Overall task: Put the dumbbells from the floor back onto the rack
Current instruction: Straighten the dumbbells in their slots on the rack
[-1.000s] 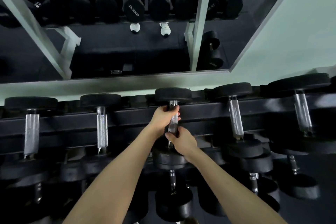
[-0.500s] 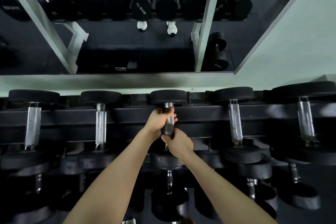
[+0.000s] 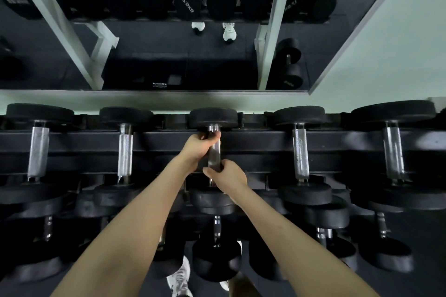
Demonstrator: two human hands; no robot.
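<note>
A black dumbbell [image 3: 213, 118] with a chrome handle lies across the top tier of the dark rack [image 3: 253, 140], its far head toward the wall and its near head below my wrists. My left hand [image 3: 199, 146] grips the upper part of the handle, just under the far head. My right hand [image 3: 226, 175] grips the handle's lower end. Both arms reach forward from the bottom of the view.
Other dumbbells [image 3: 300, 149] rest on the same tier to both sides, with more on lower tiers [image 3: 217, 258]. A wall mirror [image 3: 156, 31] above reflects the rack and floor. A white shoe [image 3: 179, 279] stands on the dark floor below.
Both hands and the dumbbell handle stay together on the top tier. The view has tilted slightly, so the rack sits a little lower in frame.
</note>
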